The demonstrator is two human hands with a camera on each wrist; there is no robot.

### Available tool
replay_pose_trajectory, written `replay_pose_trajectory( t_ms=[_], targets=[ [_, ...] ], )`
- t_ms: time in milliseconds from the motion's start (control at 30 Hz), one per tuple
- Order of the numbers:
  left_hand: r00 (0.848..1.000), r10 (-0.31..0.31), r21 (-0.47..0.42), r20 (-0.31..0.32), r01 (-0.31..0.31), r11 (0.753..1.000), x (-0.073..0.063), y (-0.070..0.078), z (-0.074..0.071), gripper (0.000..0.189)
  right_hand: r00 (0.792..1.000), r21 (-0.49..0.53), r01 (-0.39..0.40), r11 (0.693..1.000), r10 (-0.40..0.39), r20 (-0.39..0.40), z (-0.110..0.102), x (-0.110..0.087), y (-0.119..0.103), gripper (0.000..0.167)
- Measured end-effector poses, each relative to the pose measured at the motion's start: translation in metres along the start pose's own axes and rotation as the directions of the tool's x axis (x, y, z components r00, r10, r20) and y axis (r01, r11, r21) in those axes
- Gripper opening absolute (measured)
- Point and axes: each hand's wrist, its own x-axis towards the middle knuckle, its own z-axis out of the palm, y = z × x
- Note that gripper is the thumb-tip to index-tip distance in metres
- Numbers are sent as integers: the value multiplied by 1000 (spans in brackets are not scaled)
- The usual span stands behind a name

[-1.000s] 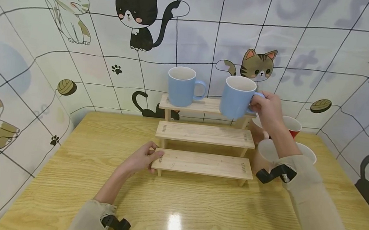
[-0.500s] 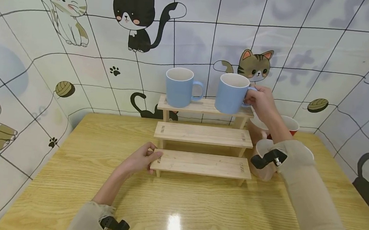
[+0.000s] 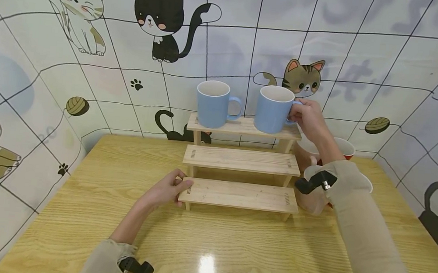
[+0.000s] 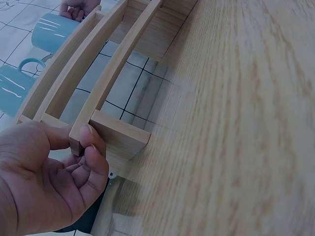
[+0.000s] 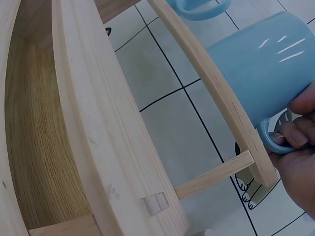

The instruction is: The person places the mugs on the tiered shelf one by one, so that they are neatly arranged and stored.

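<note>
A three-tier wooden rack (image 3: 242, 160) stands on the table against the patterned backdrop. My left hand (image 3: 166, 188) pinches the left end of its lowest shelf; in the left wrist view, thumb and fingers close round the board's end. On the top shelf, at the right, sits a light blue mug (image 3: 273, 110), upright. My right hand (image 3: 311, 119) holds that mug by its handle, which points right. To its left on the same shelf stands a matching blue mug (image 3: 212, 105), its handle also turned right.
Right of the rack, partly behind my right forearm, stand several cups, among them a pinkish cup (image 3: 304, 155) and a white-rimmed red cup (image 3: 345, 148). The wooden table (image 3: 231, 252) stretches in front of the rack. The cat-patterned backdrop (image 3: 235, 50) rises behind and at both sides.
The mug in my right hand has moved left and back, from just before the top shelf's right end onto that shelf. My left hand keeps its grip on the lowest shelf.
</note>
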Motion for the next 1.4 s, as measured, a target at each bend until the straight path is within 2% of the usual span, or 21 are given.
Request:
replay_pose_trajectory(
  t_ms=[167, 333, 500, 633, 733, 933, 1400],
  targets=[
    [1000, 7, 7, -2, -7, 1000, 0, 0, 0, 30, 1000, -46, -6, 999, 6, 10, -2, 1, -1, 29],
    [1000, 4, 13, 1, -4, 1000, 0, 0, 0, 31, 1000, -147, -6, 989, 10, 24, -5, -1, -2, 26],
    [1000, 1, 7, 3, -1, 1000, 1, -2, 0, 32, 994, -154, -26, 988, 42, 99, -10, -6, -2, 17],
    [1000, 1, 5, 5, -1, 1000, 1, -2, 0, 32, 986, -186, -41, 982, 69, 150, -17, -11, -4, 33],
    [1000, 2, 7, 2, -2, 1000, 1, -2, 0, 31, 983, -253, -56, 966, 98, 158, -21, -14, -7, 45],
    [1000, 7, 15, -1, -7, 1000, 1, -1, 0, 33, 983, -409, -56, 911, 121, 135, -35, -25, -13, 53],
    [1000, 17, 12, 1, -17, 1000, 1, -1, -1, 32, 996, -558, -16, 830, 62, 63, -72, -63, -19, 47]
  ],
)
